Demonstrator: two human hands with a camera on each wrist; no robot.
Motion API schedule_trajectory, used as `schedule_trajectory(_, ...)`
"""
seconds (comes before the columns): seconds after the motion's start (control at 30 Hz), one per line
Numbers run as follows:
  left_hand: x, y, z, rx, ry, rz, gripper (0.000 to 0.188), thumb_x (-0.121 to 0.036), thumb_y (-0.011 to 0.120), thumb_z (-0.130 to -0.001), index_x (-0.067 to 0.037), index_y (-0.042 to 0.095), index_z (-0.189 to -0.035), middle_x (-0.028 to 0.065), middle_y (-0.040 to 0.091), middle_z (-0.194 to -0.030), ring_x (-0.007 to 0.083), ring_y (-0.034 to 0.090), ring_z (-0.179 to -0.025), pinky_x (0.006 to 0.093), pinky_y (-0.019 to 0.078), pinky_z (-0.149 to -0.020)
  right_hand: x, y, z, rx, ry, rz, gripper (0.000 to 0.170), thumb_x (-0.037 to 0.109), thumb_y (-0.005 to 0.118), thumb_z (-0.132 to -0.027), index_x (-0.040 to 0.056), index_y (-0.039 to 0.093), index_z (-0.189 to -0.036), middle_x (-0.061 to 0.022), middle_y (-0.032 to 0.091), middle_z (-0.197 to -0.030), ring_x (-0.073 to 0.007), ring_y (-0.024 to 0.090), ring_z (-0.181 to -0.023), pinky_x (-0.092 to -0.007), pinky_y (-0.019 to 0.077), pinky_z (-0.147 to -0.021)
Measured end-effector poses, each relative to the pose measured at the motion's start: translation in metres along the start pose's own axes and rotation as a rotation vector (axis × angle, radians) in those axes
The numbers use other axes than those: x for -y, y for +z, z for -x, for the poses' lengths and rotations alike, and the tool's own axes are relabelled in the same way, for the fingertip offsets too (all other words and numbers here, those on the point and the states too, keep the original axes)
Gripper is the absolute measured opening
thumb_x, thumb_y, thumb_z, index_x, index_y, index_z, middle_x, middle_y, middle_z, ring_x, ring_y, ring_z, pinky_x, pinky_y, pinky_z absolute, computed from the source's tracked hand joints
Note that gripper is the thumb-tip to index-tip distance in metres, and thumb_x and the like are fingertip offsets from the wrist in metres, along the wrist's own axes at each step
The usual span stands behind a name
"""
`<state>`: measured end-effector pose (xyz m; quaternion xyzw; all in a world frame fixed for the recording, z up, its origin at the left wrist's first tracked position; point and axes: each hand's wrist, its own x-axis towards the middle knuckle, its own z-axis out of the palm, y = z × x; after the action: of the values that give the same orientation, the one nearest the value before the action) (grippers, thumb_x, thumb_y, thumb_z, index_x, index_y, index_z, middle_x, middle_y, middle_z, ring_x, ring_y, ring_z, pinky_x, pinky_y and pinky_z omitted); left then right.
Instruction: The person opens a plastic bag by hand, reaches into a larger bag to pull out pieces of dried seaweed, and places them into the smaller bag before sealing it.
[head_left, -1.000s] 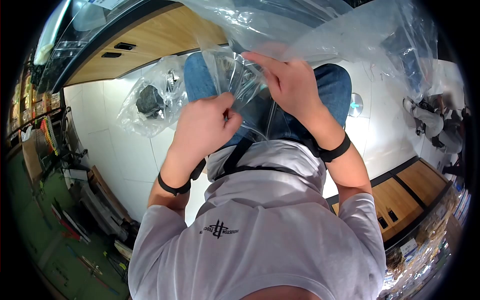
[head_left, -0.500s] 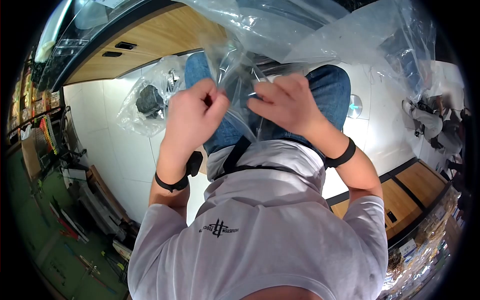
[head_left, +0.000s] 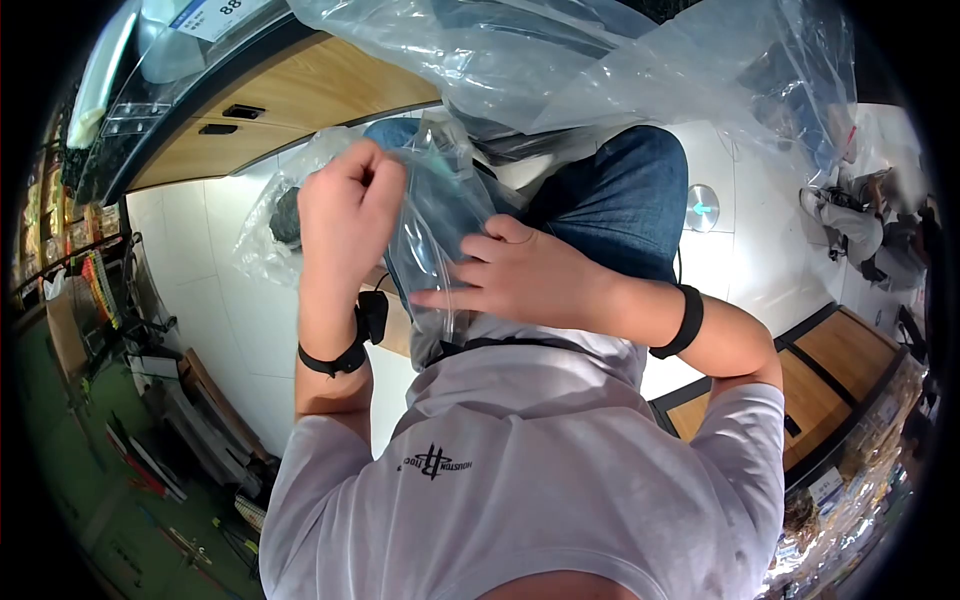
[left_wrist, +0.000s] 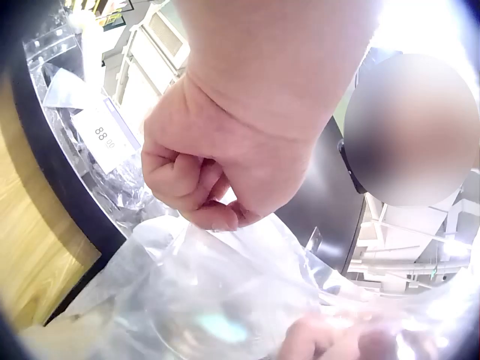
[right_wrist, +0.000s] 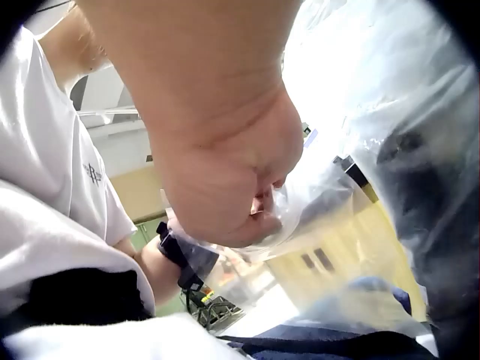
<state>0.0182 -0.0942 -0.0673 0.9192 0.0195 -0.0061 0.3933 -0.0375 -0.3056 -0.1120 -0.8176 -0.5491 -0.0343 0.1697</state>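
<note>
A clear plastic bag (head_left: 425, 235) hangs over the lap between my hands. My left hand (head_left: 345, 205) grips its upper edge with curled fingers, and the left wrist view shows the film gathered below that fist (left_wrist: 217, 172). A pale teal patch (left_wrist: 225, 328) shows through the film there. Lower on the bag, my right hand (head_left: 535, 278) lies across it from the right, its fingers spread and fairly straight against the film. In the right wrist view the palm side of that hand (right_wrist: 232, 187) covers most of the fingers, with film beside them.
Big sheets of clear plastic (head_left: 690, 75) fill the space beyond the knees. On the floor at left sits another clear bag with a dark lump (head_left: 285, 215) inside. Wooden cabinets (head_left: 310, 90) stand at the front left, others (head_left: 840, 350) at the right.
My left hand has moved up and to the left, drawing the bag with it. The right hand has come down and left, its curled fingers now spread across the bag.
</note>
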Motion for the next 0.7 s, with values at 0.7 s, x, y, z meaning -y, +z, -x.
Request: schedule_trajectory(0.7,0.039,-0.010,-0.006,0.214,0.092,0.584,0.013,-0.012,0.064,-0.092,-0.001,0.064,-0.099,0.0000,0.064,-0.087,0.0033,0.045,-0.063,0.0223,0.0347,-0.056,0.003,-0.048,0.003,-0.240,0.263,-0.304,0.044,0.048,0.082,-0.072,0.0128,0.073,-0.096,0.0050,0.066,-0.074,-0.0121,0.065,-0.073,-0.0490,0.0371,-0.109)
